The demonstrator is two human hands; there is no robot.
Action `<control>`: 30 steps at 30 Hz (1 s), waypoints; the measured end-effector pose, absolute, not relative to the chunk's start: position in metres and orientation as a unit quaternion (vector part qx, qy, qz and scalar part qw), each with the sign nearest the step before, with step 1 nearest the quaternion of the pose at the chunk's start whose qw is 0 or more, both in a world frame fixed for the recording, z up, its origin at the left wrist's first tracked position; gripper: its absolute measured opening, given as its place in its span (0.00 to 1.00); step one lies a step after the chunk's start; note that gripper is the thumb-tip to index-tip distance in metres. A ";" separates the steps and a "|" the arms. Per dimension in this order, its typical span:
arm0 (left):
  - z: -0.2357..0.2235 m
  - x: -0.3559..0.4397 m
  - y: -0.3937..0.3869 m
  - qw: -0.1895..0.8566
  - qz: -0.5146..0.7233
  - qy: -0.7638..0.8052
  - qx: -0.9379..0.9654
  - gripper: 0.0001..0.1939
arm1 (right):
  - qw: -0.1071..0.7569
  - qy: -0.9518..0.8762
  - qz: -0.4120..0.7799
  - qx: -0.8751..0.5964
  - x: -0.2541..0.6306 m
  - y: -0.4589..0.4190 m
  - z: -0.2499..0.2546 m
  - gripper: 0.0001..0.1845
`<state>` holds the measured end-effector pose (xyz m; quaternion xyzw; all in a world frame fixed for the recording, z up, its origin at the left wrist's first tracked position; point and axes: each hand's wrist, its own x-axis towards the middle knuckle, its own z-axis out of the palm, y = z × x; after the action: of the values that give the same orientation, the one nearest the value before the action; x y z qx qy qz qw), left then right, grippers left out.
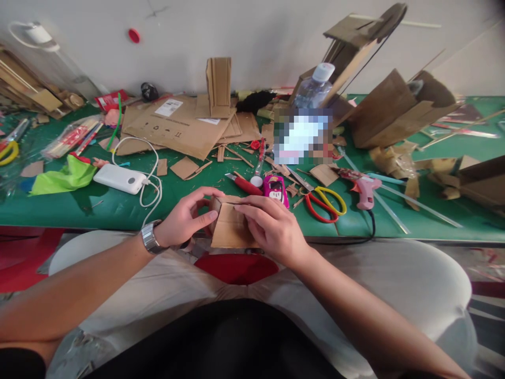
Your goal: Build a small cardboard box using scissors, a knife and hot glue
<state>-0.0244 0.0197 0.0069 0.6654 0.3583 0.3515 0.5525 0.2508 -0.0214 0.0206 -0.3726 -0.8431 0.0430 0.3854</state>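
Folded cardboard [232, 229] sits between our two hands at the middle of the near edge of the green tabletop [79, 213]. At the far left, we see yellow-handled scissors [8, 152] by the left edge, then a bright green cloth [65, 179] and, farther back, a bagged bundle of sticks [74, 138]. Toward the near edge lies a white power bank [118, 179] with a looped white cable [160, 184], while a flat printed sheet [177, 123] of cardboard spreads toward the far edge. Our left hand [183, 217], a metal watch [152, 238] at its wrist, is half open, fingers curved around the piece's left side and thumb against it. A narrow cardboard form [219, 87] stands upright near the far edge, and a red-handled knife [248, 185] lies beyond our work. Our right hand [278, 229] grips the right side, fingers bent and close together over the upper part; we cannot make out its thumb. Just past it rests a pink toy [275, 190], followed by a capped clear bottle [315, 87] farther back, red-and-yellow-handled scissors [323, 204], a pink glue gun [366, 192] and, toward the far right corner, an open cardboard box [398, 116].
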 end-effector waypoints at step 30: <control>0.013 -0.019 0.019 0.636 0.320 0.388 0.586 0.29 | 0.279 -0.871 0.107 -0.391 0.250 -0.025 0.018 0.56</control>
<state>-0.0187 0.0194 0.0130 0.5857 0.3878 0.3197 0.6359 0.2500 -0.0250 0.0184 -0.3905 -0.8708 0.1072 0.2788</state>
